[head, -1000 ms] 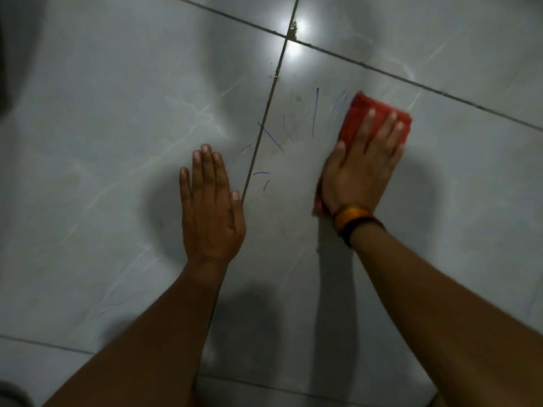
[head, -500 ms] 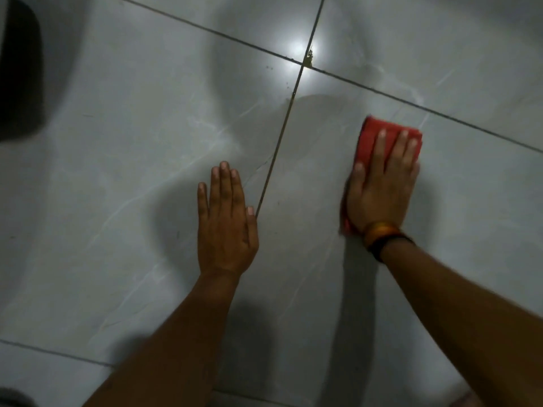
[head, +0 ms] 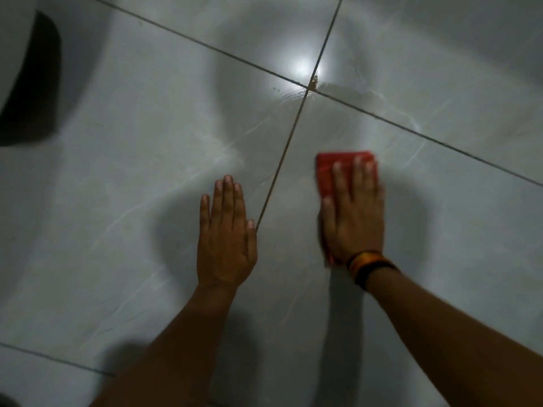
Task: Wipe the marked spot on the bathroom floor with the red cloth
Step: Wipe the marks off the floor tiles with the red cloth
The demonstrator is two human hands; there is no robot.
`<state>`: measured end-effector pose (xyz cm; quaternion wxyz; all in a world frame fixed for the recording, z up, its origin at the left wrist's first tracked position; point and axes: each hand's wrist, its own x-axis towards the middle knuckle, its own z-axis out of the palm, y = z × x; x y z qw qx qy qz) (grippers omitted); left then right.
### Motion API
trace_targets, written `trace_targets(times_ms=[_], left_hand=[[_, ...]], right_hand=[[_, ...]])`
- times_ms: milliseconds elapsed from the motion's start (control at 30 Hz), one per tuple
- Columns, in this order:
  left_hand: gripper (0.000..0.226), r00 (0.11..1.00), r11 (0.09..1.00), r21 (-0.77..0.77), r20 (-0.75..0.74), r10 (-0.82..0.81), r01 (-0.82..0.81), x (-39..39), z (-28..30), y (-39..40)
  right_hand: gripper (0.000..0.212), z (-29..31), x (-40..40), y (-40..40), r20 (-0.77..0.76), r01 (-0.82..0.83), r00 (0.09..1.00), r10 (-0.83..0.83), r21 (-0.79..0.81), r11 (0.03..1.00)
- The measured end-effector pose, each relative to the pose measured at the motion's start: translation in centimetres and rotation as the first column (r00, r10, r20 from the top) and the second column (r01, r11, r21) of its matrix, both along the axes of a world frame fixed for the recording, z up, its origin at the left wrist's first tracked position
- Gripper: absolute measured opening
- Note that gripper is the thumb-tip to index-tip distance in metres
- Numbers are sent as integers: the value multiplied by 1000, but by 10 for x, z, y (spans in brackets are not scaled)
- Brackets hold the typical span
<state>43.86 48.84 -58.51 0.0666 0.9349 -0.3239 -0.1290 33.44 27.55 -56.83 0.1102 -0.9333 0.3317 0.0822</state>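
Observation:
My right hand [head: 354, 218] lies flat on the red cloth [head: 329, 168] and presses it onto the grey floor tile, just right of a grout line. The cloth's far edge sticks out past my fingertips, and a sliver shows by the wrist. My left hand [head: 226, 239] rests palm down on the tile left of the grout line, fingers together, holding nothing. No blue pen marks are visible on the tile now; the hand and cloth are slightly blurred.
Grout lines [head: 282, 160] cross near a bright light reflection [head: 305, 69] beyond the hands. A dark object [head: 32, 83] sits at the far left edge. A wet sheen shows near the grout crossing. Bands circle my right wrist [head: 370, 265].
The blue marks seen a second ago no longer show. My right hand has slid the cloth left and nearer to me across that spot. The view has shifted; the left hand stays planted.

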Motion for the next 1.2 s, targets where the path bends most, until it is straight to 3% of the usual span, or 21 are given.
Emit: trace_targets(times_ms=[67, 133, 200, 267, 333, 367, 467, 533, 600, 667, 733, 800, 867, 933, 1000, 1100, 1167, 1200], left_hand=[[70, 1000, 1000, 7, 5, 0, 0, 0, 0, -1], [70, 1000, 1000, 21, 15, -5, 5, 0, 0, 0], [69, 999, 1000, 22, 39, -16, 15, 0, -1, 0], [69, 999, 1000, 6, 49, -16, 16, -1, -2, -1], [69, 999, 1000, -2, 48, -7, 7, -2, -2, 0], [69, 999, 1000, 2, 43, -7, 7, -1, -1, -1], [71, 1000, 1000, -4, 13, -7, 7, -1, 2, 0], [71, 1000, 1000, -14, 2, -1, 1, -1, 1, 1], [71, 1000, 1000, -14, -9, -5, 5, -1, 2, -1], [71, 1000, 1000, -23, -9, -7, 7, -2, 2, -2], [70, 1000, 999, -32, 10, -13, 13, -2, 2, -1], [69, 999, 999, -50, 30, -18, 20, -3, 1, 1], [67, 999, 998, -56, 48, -17, 20, -4, 1, 3], [66, 999, 998, -62, 53, -5, 9, -3, 3, 3], [64, 1000, 997, -71, 23, 15, -13, -4, 7, 3], [61, 997, 995, -74, -53, 62, -66, -26, 31, 8], [56, 975, 972, -140, -151, 166, -187, -66, 56, 14], [53, 926, 929, -185, -267, 266, -320, -92, 71, 17]], right_hand=[[66, -4, 50, -18, 27, 227, 974, -226, -44, 973], [68, -7, 111, -25, 70, 300, 952, -296, -42, 953], [68, -8, 156, -13, 92, 165, 983, -161, -35, 986], [67, -6, 161, 17, 114, -117, 986, 119, -21, 993], [65, -2, 123, 53, 114, -348, 933, 342, 31, 937], [64, 0, 92, 65, 109, -357, 931, 349, 67, 932], [65, -5, -12, 76, 35, -48, 998, 46, 68, 997], [67, -5, -65, 86, -36, 240, 970, -238, 44, 970], [71, -2, -88, 112, -105, 350, 933, -345, 39, 936], [73, 4, -89, 146, -131, 224, 968, -213, 77, 971], [69, 5, -76, 155, -79, -34, 996, 48, 166, 986], [64, -1, -52, 122, 16, -278, 960, 281, 196, 940], [62, -6, -32, 76, 20, -340, 940, 340, 124, 932], [61, -8, -25, 46, 8, -156, 988, 156, 52, 986], [63, -2, -37, 51, -25, 138, 990, -136, 60, 989], [66, 23, -66, 99, -99, 455, 891, -444, 216, 864], [62, 46, -84, 123, -174, 533, 844, -507, 364, 764], [61, 58, -91, 126, -196, 531, 846, -496, 395, 750]])
